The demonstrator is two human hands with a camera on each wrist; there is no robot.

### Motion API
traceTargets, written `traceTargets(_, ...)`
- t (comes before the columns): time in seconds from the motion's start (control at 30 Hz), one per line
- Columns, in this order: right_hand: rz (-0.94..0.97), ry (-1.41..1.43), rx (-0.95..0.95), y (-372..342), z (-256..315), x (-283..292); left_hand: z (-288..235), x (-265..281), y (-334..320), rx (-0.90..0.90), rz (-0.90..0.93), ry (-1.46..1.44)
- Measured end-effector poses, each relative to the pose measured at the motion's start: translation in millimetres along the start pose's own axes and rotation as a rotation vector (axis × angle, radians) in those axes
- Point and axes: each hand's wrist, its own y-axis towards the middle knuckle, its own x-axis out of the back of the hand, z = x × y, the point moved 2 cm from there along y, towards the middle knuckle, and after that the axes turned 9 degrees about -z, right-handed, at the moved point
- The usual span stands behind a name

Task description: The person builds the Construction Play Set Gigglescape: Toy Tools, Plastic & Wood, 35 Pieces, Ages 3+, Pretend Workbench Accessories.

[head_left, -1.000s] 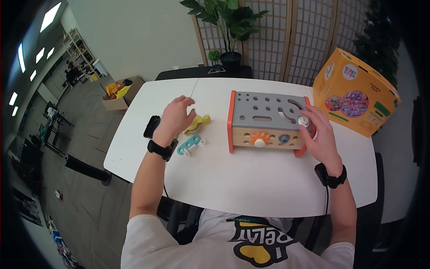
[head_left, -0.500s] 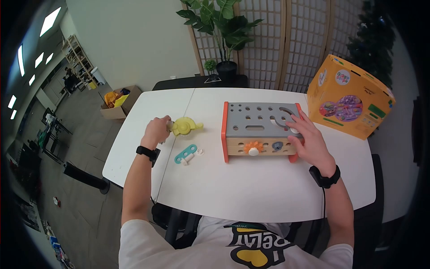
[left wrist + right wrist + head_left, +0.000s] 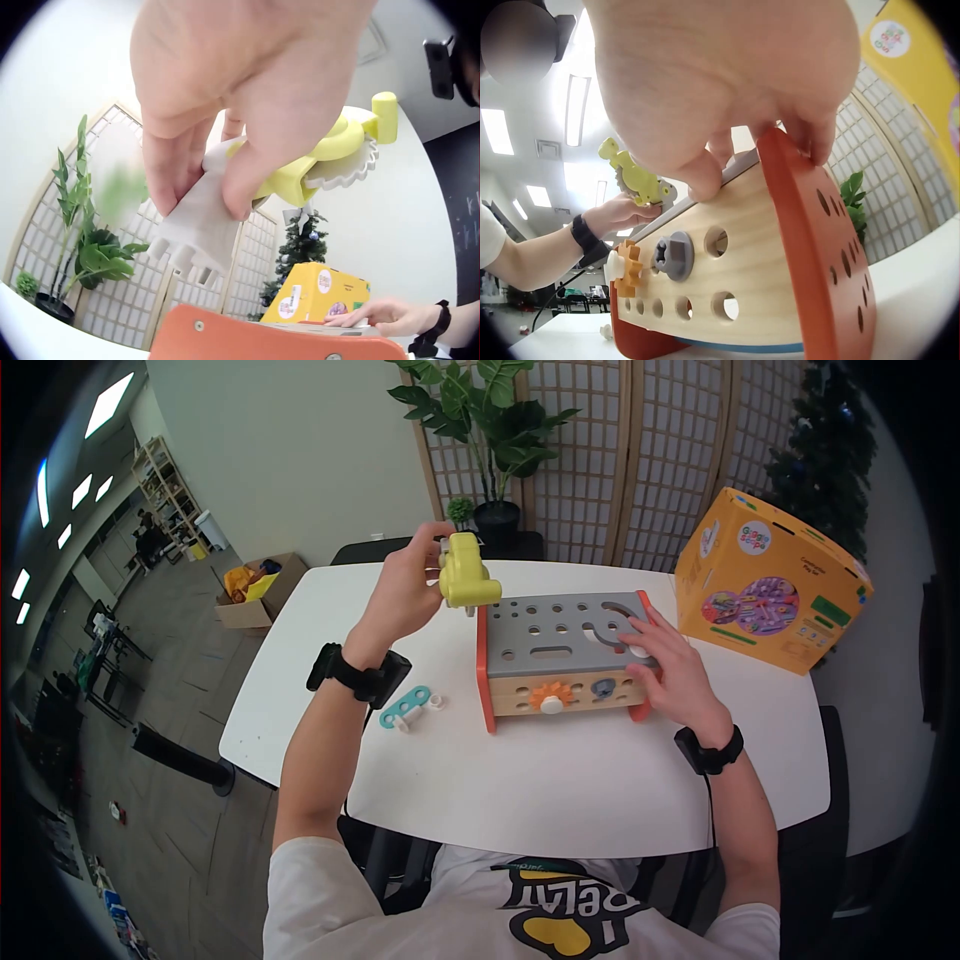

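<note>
My left hand (image 3: pixel 403 588) is raised above the table, left of the toy workbench (image 3: pixel 556 622). It pinches the grey part of a yellow-green toy (image 3: pixel 322 161) with a toothed grey edge, which looks like a dinosaur in the right wrist view. On the workbench's right front corner rests my right hand (image 3: pixel 678 670), thumb at the front edge and fingers over the orange-red end panel (image 3: pixel 821 247). Between that thumb and fingers shows a white knob (image 3: pixel 638 651). An orange gear (image 3: pixel 541 692) and a grey-blue hex piece (image 3: pixel 603 688) sit on the wooden front.
Left of the workbench lie a teal strip with holes (image 3: pixel 412 700), a white bolt (image 3: pixel 403 723) and a white nut (image 3: pixel 435 702). A large yellow box (image 3: pixel 720 585) stands at the table's back right. Behind are a potted plant (image 3: pixel 497 520) and a lattice screen (image 3: pixel 590 480).
My left hand has picked up the yellow-green toy from the table and carried it up and right, close to the workbench's left end. My right hand stays at the workbench's right corner.
</note>
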Motion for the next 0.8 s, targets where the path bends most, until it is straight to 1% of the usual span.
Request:
traceTargets(0.17, -0.007, -0.011, 0.009, -1.1, -0.9, -1.2, -22.3, -27.2, 0.9, -0.011, 0.042, -0.091)
traceTargets(0.3, -0.017, -0.023, 0.021, -1.2, -0.4, -1.3, -20.0, -43.5, -0.5, 0.012, 0.045, -0.058)
traceTargets(0.33, -0.022, -0.034, 0.033, -1.2, -0.3, -1.1, -18.1, -44.7, 0.2, 0.036, 0.064, -0.073)
traceTargets(0.43, -0.026, -0.044, 0.043, -2.3, -1.0, -1.6, -18.4, -46.9, -3.9, 0.003, 0.103, -0.027)
traceTargets(0.53, -0.025, -0.014, 0.015, -1.3, -0.9, -2.7, -5.6, -51.1, -6.7, -0.054, 0.050, -0.031)
traceTargets(0.73, -0.023, -0.019, 0.006, -0.7, 2.5, -2.0, -11.9, -52.4, -12.8, -0.071, 0.063, -0.051)
traceTargets(0.8, -0.016, -0.050, 0.025, -0.7, 2.3, -0.4, -16.6, -48.1, -14.6, 0.004, 0.131, -0.042)
